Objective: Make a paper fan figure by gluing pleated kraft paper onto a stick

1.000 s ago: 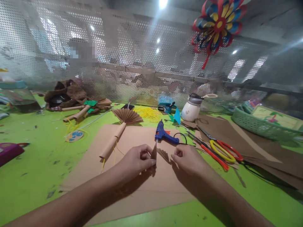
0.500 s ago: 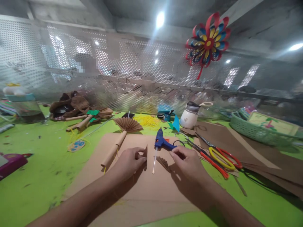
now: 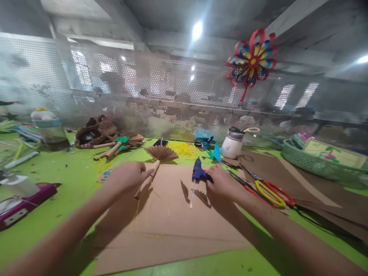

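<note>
My left hand [image 3: 130, 174] is closed around a rolled brown paper tube [image 3: 155, 168], with a pleated paper fan [image 3: 161, 153] at its far end. Yellow strands trail from the tube over the brown paper sheet [image 3: 172, 226]. On the right, my right hand [image 3: 220, 179] has its fingers wrapped about the handle of a blue glue gun [image 3: 197, 170]. A glue stick [image 3: 192, 193] pokes out of the gun's back, toward me. Two small pleated paper pieces, one on the left [image 3: 185, 191] and one on the right [image 3: 202, 197], lie either side of the stick.
Scissors [image 3: 270, 191] with yellow and red handles lie right of my right hand, near a green basket [image 3: 324, 163]. A white jug [image 3: 231, 145] and yellow shreds [image 3: 184, 150] stand behind. To the left is a purple power strip [image 3: 37, 201]; a perforated screen [image 3: 172, 88] borders the table.
My left hand has let go of a small pleated piece, now on the sheet, and moved left onto the paper tube. My right hand has closed on the glue gun's handle.
</note>
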`<state>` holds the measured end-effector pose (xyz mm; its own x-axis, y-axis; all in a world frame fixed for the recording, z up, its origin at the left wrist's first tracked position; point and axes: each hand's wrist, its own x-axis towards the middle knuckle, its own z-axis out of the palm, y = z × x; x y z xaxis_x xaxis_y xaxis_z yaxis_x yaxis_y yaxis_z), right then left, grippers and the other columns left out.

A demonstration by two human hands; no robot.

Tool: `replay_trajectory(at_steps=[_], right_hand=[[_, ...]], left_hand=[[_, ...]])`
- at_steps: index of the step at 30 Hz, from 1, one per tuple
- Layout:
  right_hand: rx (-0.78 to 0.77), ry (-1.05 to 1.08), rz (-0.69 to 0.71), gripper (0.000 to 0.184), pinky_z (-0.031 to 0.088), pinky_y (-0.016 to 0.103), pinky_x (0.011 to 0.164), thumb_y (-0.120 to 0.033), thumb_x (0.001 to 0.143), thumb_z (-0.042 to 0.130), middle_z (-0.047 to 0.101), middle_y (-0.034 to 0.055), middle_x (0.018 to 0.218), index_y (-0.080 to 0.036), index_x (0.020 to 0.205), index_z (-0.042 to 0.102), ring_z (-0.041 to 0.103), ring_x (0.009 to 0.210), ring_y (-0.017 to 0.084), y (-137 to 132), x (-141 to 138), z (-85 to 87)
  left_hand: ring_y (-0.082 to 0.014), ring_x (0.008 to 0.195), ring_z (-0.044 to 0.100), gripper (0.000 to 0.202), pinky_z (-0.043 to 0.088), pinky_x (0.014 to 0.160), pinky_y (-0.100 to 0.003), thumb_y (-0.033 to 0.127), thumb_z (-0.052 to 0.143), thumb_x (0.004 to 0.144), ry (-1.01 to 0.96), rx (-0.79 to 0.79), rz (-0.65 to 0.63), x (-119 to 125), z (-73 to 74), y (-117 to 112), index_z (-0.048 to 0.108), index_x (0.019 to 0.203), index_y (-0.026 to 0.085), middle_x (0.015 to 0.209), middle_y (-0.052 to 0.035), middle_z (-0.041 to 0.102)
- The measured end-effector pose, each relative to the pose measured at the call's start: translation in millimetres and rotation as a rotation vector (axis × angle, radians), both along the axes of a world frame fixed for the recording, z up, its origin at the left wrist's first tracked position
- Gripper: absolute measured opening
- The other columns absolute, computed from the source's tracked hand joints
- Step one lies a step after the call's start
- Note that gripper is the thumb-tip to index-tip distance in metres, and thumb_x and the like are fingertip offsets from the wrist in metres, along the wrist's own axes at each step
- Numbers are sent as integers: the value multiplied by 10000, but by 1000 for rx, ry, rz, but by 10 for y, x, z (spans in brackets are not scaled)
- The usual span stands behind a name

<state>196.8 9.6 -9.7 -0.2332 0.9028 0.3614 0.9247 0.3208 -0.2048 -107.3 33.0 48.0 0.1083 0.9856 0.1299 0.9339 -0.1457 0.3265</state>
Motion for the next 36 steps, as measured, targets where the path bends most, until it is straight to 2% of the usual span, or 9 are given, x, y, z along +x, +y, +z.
replay_trajectory(at_steps=[5,12,17,20,23,27,30,32,36], right_hand=[[10,-26,-86,279,320,359,798,-85,740,528,654,133,935,-151,988,639,506,909,285,43,-117,-178],[25,108,-179,342,341,340,800,-75,719,528,632,130,994,-152,1046,593,517,947,271,147,-106,-271],[26,309,-167,343,375,340,836,-132,708,554,633,111,1048,-168,1043,616,528,1003,274,170,12,-175],[16,472,-169,302,416,345,751,-201,745,537,650,93,930,-159,1034,613,571,879,262,131,97,-1],[0,636,-136,295,419,329,627,-350,808,517,624,74,765,-135,985,613,567,721,237,35,171,220],[-28,806,3,370,416,294,581,-442,829,531,614,53,748,-139,1033,586,561,674,193,-181,190,423],[-145,1048,164,328,429,298,632,-407,841,572,637,72,895,-177,1075,569,570,735,180,-361,150,451],[-240,1178,248,280,438,313,673,-381,855,579,636,72,959,-210,1077,575,566,774,178,-456,117,427],[-321,1231,359,226,446,354,733,-346,870,577,636,76,969,-232,1064,598,578,829,202,-563,59,360]], left_hand=[[-224,570,557,431,303,535,-287,587,530,696,6,-69,32,-3,-303,64,627,577,184,590,-90,630],[-231,588,575,239,286,518,-286,395,556,680,-171,10,64,156,-440,177,476,554,208,586,-71,609],[-182,523,588,181,353,499,-255,362,520,725,-441,1,-7,198,-398,114,427,676,214,558,-22,625],[-144,458,579,184,378,444,-230,392,456,787,-624,-36,-68,278,-327,24,407,779,215,628,-19,663],[-117,412,533,224,364,401,-215,415,454,797,-754,-34,-120,395,-229,-75,429,867,204,666,-14,665],[-103,432,495,263,343,411,-211,427,547,750,-838,-14,-180,559,-78,-228,494,809,176,623,-1,625],[-93,437,451,238,293,400,-200,389,585,739,-922,-51,-191,652,-10,-327,504,812,177,577,31,568],[-87,434,421,235,265,392,-197,410,547,779,-975,-98,-189,688,-6,-357,488,802,184,574,39,539],[-88,440,399,343,286,420,-211,498,398,870,-1019,-147,-231,712,-93,-341,443,718,195,545,45,483]])
